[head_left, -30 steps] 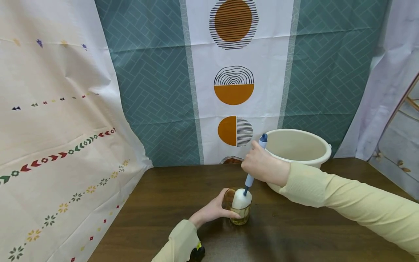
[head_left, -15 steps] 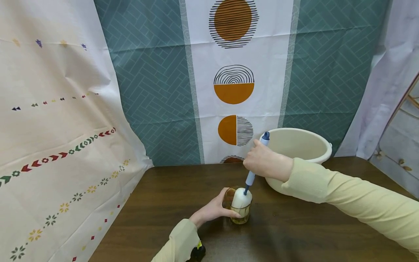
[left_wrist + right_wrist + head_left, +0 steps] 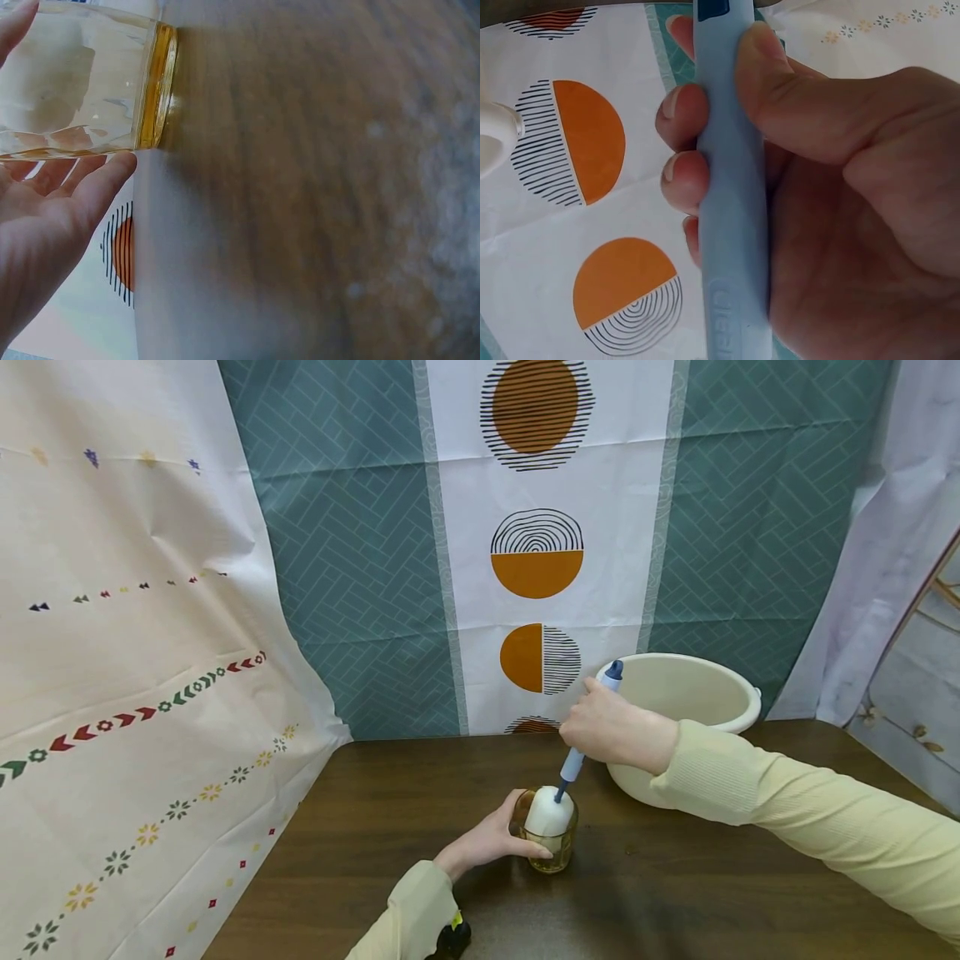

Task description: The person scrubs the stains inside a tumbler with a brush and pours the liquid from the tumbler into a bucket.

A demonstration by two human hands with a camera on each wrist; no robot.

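An amber glass [image 3: 551, 856] stands on the wooden table, and my left hand [image 3: 491, 839] grips it round the side, thumb in front. In the left wrist view the fingers of the left hand [image 3: 52, 217] lie along the glass [image 3: 112, 82], its base close to the tabletop. My right hand [image 3: 611, 727] holds the light blue handle of a sponge brush [image 3: 573, 766], tilted to the right. Its white sponge head [image 3: 549, 812] sits inside the glass. The right wrist view shows the right hand [image 3: 840, 172] with fingers and thumb wrapped round the handle [image 3: 735, 195].
A cream basin [image 3: 735, 718] stands behind the right forearm, at the back right of the brown table [image 3: 420, 785]. Patterned cloths [image 3: 360, 568] hang behind and at the left. A small dark object [image 3: 452, 939] shows beside the left sleeve.
The sponge head has shifted slightly to the left inside the glass. My right hand has moved a little right, tilting the handle further. The left hand keeps its grip on the glass.
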